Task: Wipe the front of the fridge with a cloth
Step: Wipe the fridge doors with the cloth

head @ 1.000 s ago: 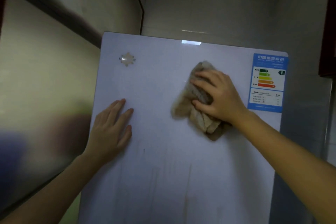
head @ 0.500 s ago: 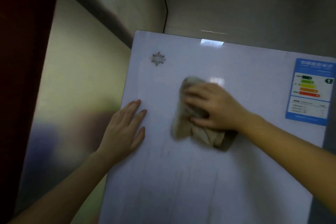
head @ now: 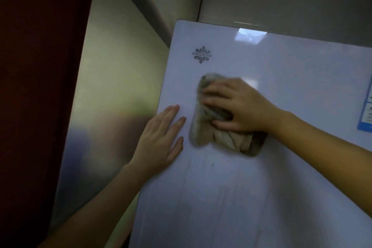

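Note:
The white fridge door (head: 281,187) fills the right half of the head view, with a grey flower logo (head: 202,54) near its top left corner. A crumpled beige cloth (head: 203,133) is pressed flat against the door, below and right of the logo. My right hand (head: 239,104) lies on top of the cloth with fingers spread, pushing it against the door. My left hand (head: 161,137) rests flat and open on the door near its left edge, just left of the cloth and apart from it. Faint vertical streaks run down the door below the cloth.
A blue energy label (head: 365,106) sits at the door's right edge, cut off by the frame. A brushed metal panel (head: 112,106) stands left of the fridge, beside a dark red surface (head: 40,86). Grey wall and ceiling lie above.
My right hand has slid the cloth leftward across the door, toward my left hand and the logo. The view has shifted left, pushing the label to the frame's right edge.

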A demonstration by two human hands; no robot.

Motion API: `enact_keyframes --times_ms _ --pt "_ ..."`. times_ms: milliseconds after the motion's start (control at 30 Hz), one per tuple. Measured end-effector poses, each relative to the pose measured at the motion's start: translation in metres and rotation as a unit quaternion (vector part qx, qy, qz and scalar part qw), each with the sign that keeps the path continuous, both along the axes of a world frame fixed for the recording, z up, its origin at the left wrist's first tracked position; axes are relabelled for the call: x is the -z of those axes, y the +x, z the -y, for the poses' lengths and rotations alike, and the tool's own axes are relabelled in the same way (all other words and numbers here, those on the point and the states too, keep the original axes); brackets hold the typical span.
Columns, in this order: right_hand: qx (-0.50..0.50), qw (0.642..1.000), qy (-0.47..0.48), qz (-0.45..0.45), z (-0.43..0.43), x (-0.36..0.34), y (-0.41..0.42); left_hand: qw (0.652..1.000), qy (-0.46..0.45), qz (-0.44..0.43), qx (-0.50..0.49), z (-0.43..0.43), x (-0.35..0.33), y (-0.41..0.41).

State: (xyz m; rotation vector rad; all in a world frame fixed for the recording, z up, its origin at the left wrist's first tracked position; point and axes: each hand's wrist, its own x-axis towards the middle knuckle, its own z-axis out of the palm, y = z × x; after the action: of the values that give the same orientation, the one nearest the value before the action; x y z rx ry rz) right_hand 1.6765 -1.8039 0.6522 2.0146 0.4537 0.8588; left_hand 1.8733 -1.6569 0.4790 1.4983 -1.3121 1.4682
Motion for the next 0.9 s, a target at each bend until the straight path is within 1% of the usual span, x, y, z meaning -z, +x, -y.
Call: enact_keyframes --times_ms 100,167,200,267,367,433,500,600,667,700,733,833,867,900 --pt "-0.005 0.992 0.063 0.109 -0.002 -0.03 -0.002 1.0 -0.014 -0.005 0.01 0.003 0.0 -0.001" --pt "0.0 0.984 0.1 0.15 -0.006 -0.036 0.002 1.0 -0.017 -0.008 0.017 0.004 0.001 -0.001" --pt "0.004 0.982 0.107 0.154 -0.007 -0.033 0.005 1.0 -0.018 -0.01 0.021 0.005 0.001 -0.001" --pt "0.006 0.987 0.097 0.13 -0.01 -0.015 0.008 0.999 -0.017 -0.013 0.027 0.005 0.001 -0.001" --pt "0.002 0.998 0.048 0.04 -0.008 0.019 0.004 0.999 -0.02 -0.01 0.035 0.004 0.003 0.0" --pt "0.007 1.0 0.018 0.006 -0.004 0.029 -0.003 0.999 -0.02 -0.01 0.037 0.004 0.003 0.0" --pt "0.013 0.999 0.019 0.023 0.001 0.025 -0.011 0.999 -0.019 -0.018 0.036 0.005 0.005 -0.001" --pt "0.016 0.99 0.077 0.117 0.004 0.014 -0.022 0.999 -0.021 -0.027 0.041 0.006 0.005 -0.002" --pt "0.012 0.981 0.111 0.157 0.002 0.019 -0.025 0.998 -0.026 -0.025 0.044 0.006 0.005 -0.003" --pt "0.013 0.982 0.112 0.154 0.002 0.027 -0.025 0.998 -0.027 -0.024 0.045 0.005 0.005 -0.003" --pt "0.016 0.986 0.101 0.133 0.003 0.039 -0.025 0.998 -0.027 -0.024 0.046 0.005 0.004 -0.004" --pt "0.023 0.999 0.036 0.027 0.009 0.075 -0.029 0.998 -0.024 -0.03 0.045 0.004 0.005 -0.004" --pt "0.023 0.999 0.026 0.014 0.011 0.08 -0.032 0.998 -0.022 -0.033 0.044 0.005 0.005 -0.004" --pt "0.022 0.999 0.025 0.02 0.013 0.081 -0.035 0.998 -0.02 -0.035 0.044 0.005 0.005 -0.005"
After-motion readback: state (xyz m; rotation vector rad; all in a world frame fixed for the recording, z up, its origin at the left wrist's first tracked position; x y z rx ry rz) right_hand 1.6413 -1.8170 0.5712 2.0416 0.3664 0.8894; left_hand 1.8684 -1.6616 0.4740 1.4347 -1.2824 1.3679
